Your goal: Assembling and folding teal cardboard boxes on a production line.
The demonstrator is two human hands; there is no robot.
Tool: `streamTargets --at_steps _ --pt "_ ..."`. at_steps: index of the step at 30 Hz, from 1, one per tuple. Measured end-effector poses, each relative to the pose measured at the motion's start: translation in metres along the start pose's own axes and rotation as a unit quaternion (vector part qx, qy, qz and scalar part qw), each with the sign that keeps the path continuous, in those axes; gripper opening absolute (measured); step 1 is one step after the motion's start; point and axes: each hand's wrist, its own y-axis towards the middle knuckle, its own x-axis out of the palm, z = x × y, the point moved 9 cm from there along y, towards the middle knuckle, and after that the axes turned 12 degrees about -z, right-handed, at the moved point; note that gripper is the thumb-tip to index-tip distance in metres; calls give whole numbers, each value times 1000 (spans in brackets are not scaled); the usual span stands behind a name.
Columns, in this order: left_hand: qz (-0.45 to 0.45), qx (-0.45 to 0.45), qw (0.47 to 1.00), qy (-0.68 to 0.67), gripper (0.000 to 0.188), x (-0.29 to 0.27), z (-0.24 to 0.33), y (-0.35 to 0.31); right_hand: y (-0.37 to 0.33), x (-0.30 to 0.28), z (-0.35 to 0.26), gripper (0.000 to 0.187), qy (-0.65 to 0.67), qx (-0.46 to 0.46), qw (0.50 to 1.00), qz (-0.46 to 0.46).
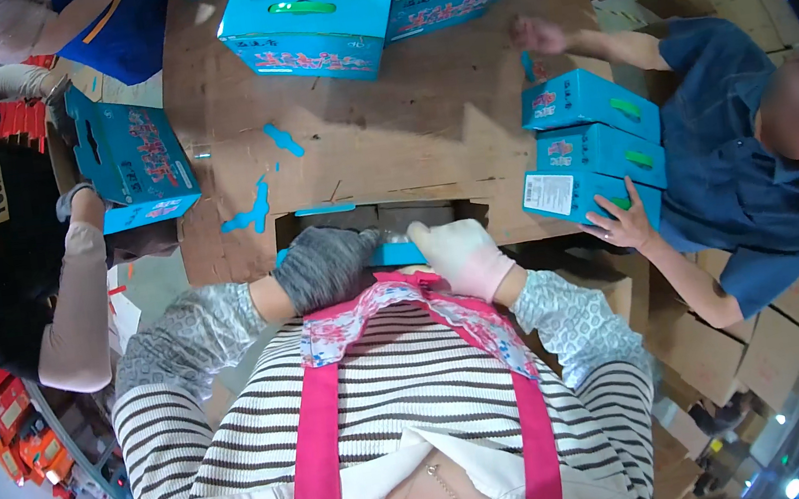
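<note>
My left hand [325, 265], in a dark grey knit glove, is closed at the left end of a blue cardboard box [400, 253] close to my waist. Its fingertips are partly hidden. On the right end of that box, my right hand [462, 257] in a white glove grips with its fingers bent. Only a narrow blue strip of the box shows between the gloves; the rest is covered by my hands and apron [376, 303]. Just beyond them is a dark rectangular opening [375, 217] at the near edge of the brown tabletop [357, 154], with grey-brown surfaces inside.
Blue scraps [248, 211] lie on the table. Two blue gift boxes [321, 33] with green handles stand at the far side. On the right, a co-worker [742, 164] rests a hand on stacked blue boxes [592, 103]. At left, another person [5, 241] holds a blue box [140, 157].
</note>
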Motion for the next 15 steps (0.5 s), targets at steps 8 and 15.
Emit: streamTargets --at_steps 8,15 --pt "256 71 964 -18 31 -31 17 -75 -43 -39 22 24 346 -173 914 120" --pt "203 41 855 -476 51 31 -77 -114 -52 52 151 37 528 86 841 85"
